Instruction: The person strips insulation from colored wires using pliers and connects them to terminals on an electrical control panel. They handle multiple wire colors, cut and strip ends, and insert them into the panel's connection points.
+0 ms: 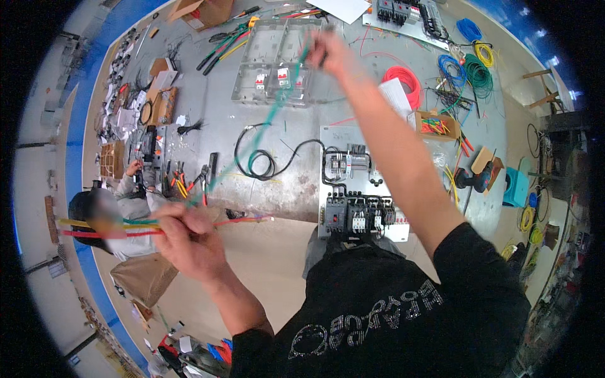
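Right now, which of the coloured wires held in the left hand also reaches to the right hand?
The green wire: it runs, blurred, from the left hand up to the right hand. The yellow wire and red wire do not.

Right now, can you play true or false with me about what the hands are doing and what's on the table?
1. The left hand holds a red wire. True.
2. The right hand is empty. False: the right hand holds a green wire.
3. The green wire stretches between both hands. True.
4. The drill is in the left hand. False: the drill lies on the table, touching neither hand.
5. The pinkish-red coil is on the table. True.
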Motion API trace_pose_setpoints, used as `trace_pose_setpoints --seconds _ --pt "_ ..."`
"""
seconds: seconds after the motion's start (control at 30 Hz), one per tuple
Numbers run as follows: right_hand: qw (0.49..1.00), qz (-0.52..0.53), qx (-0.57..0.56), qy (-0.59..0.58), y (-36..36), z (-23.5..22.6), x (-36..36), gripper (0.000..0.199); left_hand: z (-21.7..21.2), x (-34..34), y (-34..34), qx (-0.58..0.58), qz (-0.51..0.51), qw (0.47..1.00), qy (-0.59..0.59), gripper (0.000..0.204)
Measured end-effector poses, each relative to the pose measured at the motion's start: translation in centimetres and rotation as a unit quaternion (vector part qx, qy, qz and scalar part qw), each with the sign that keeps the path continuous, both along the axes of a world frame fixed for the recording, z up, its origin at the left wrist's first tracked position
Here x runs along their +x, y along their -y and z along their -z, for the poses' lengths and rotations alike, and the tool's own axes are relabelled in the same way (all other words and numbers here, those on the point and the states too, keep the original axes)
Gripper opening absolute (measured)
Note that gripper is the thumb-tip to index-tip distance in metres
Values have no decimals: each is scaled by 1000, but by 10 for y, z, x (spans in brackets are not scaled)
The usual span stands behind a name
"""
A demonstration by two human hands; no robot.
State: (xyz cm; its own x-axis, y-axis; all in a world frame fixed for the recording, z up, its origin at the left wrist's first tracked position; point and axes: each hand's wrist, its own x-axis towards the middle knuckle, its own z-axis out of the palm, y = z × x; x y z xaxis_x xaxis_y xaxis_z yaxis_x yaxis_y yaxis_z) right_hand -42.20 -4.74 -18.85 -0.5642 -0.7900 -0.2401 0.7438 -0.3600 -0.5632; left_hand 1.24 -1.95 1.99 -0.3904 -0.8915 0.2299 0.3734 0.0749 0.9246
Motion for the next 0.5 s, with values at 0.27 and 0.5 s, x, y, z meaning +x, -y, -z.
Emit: trace_pose_setpoints --seconds 0.27,0.5 --pt "962 -92 -95 -239 -31 -185 -81 18 11 2 15 29 -5 999 -38 18" --pt "980 0 24 -197 -147 -112 -37 15 88 -1 11 165 21 973 160 21"
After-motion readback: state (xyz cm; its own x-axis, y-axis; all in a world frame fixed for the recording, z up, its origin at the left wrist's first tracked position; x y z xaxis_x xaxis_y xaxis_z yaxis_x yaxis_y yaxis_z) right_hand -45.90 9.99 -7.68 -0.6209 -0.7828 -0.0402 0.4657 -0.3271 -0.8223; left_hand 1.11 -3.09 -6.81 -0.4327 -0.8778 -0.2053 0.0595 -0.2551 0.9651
